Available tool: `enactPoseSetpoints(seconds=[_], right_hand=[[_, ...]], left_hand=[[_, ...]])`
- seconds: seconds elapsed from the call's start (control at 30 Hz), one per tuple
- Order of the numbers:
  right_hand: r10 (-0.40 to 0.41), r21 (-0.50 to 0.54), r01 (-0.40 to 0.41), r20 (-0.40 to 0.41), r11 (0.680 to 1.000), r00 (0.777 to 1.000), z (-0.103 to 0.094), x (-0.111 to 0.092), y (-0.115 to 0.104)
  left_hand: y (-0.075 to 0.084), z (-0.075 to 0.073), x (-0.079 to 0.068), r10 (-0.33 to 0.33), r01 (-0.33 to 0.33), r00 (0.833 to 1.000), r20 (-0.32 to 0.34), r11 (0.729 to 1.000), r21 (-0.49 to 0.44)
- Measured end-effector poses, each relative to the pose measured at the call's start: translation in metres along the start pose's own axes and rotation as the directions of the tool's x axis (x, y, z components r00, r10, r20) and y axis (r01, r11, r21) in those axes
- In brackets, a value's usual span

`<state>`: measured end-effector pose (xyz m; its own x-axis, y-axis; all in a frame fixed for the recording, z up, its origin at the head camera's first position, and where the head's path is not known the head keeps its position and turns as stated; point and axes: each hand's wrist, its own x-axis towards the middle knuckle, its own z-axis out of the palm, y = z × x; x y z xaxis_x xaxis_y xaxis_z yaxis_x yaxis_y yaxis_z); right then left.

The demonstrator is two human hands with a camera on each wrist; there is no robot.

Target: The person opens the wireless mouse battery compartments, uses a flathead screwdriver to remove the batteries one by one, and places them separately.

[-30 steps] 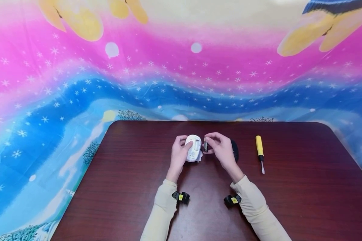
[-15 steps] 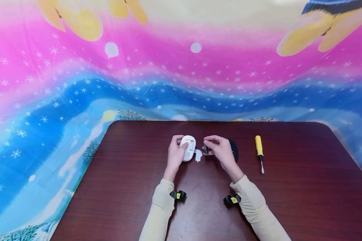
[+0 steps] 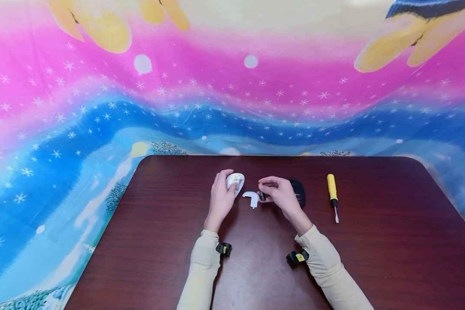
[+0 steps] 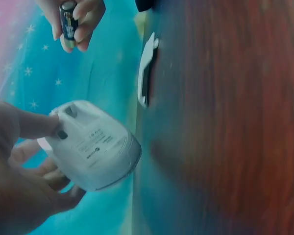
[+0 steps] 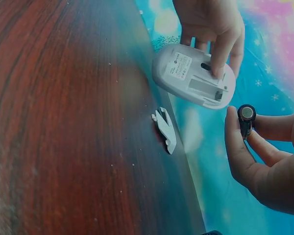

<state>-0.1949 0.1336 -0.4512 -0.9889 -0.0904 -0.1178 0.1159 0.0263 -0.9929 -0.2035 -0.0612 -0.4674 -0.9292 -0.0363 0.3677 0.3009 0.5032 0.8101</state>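
My left hand (image 3: 221,200) grips a white computer mouse (image 3: 237,181), tilted with its underside turned toward my right hand. On that underside the right wrist view shows a printed label (image 5: 180,65) and an uncovered battery compartment (image 5: 204,88) with no battery in it; the left thumb presses beside it. My right hand (image 3: 286,197) pinches a dark cylindrical battery (image 4: 68,24) between thumb and fingers, held up apart from the mouse. Between the hands, the white battery cover (image 3: 253,200) of the mouse lies on the table.
A black rounded object (image 3: 299,193) sits on the table, partly hidden behind the right hand. Farther right lies a screwdriver (image 3: 333,191) with a yellow handle. A patterned cloth (image 3: 232,94) hangs behind the dark red wooden table (image 3: 159,224).
My left hand has moved left with the mouse, tilting it away and uncovering the battery cover on the table. My right hand keeps the battery, now shifted slightly left and lower.
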Motion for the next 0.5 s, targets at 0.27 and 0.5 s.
enactPoseSetpoints(seconds=[0.27, 0.5], right_hand=[[0.019, -0.02, -0.019, 0.01, 1.0, 1.0, -0.001, 0.0013, 0.0006], [0.064, -0.065, -0.06, 0.063, 0.996, 0.996, -0.0002, 0.0022, 0.0006]], left_hand=[[-0.0005, -0.0054, 0.0015, 0.107, -0.11, 0.993, 0.043, 0.992, 0.055], [-0.0048, -0.0095, 0.0025, 0.161, -0.166, 0.986, 0.051, 0.98, 0.109]])
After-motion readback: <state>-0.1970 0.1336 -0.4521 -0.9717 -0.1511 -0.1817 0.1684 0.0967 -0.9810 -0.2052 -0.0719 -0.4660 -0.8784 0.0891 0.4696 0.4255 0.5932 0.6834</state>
